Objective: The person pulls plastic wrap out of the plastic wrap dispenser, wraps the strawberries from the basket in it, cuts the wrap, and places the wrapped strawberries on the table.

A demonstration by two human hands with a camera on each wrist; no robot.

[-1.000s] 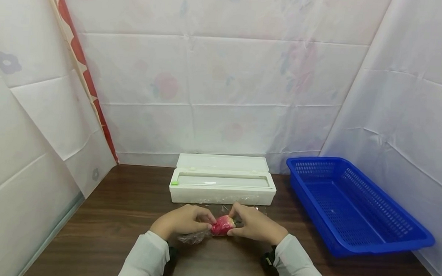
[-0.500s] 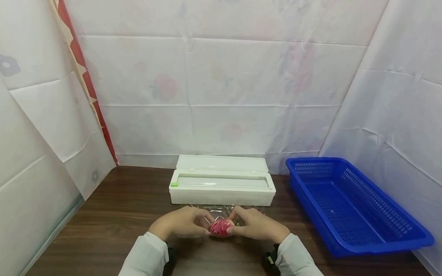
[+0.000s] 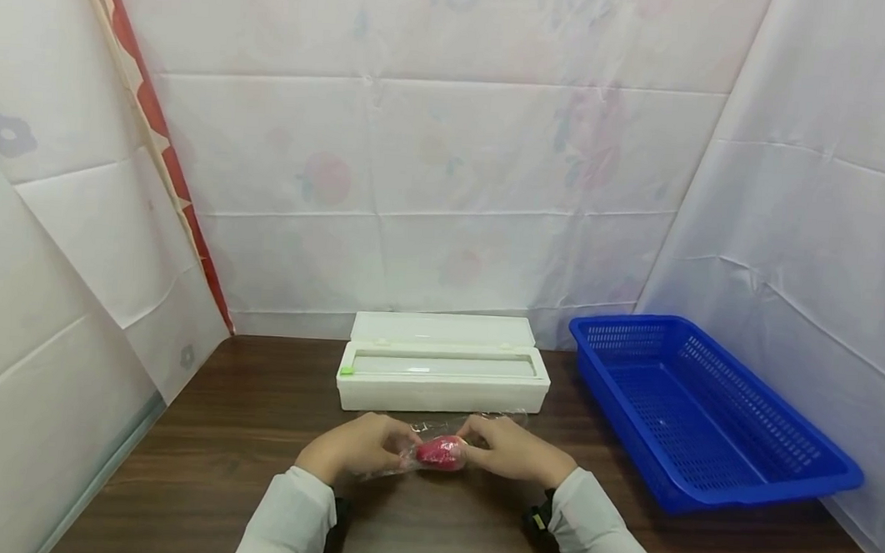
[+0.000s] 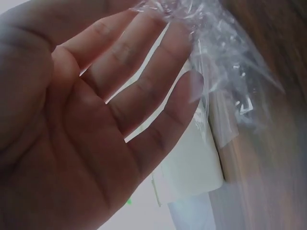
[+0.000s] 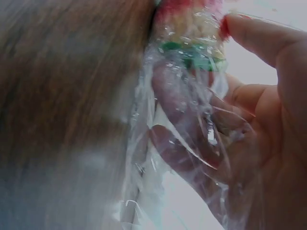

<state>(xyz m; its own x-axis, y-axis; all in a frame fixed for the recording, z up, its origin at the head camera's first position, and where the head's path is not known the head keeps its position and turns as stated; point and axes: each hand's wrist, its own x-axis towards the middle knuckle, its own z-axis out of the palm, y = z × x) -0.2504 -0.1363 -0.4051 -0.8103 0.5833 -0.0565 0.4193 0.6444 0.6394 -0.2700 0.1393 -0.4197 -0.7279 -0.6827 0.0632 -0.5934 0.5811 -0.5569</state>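
Observation:
Between the two hands, close over the table, is a red strawberry-like fruit [image 3: 441,452] wrapped in clear plastic wrap [image 4: 216,62]. Its other end, pale yellow with a green cap [image 5: 194,55], shows in the right wrist view. My left hand [image 3: 358,447] pinches the wrap at the fruit's left end; in the left wrist view crinkled film lies over the fingertips. With thumb and fingers, my right hand [image 3: 512,449] holds the fruit's right end. Loose film trails over the right hand's fingers in the right wrist view.
Just behind the hands stands a long white wrap dispenser box [image 3: 442,393], its lid [image 3: 443,329] raised and a green slider [image 3: 346,371] at its left. A blue plastic basket [image 3: 672,489] stands on the right of the brown table [image 3: 201,439]. White sheets [image 3: 419,158] enclose the back and sides.
The fruit has rolled between the fingers and now lies more sideways, its pale end less visible in the head view. The film has shifted around it. Both hands stay nearly in place.

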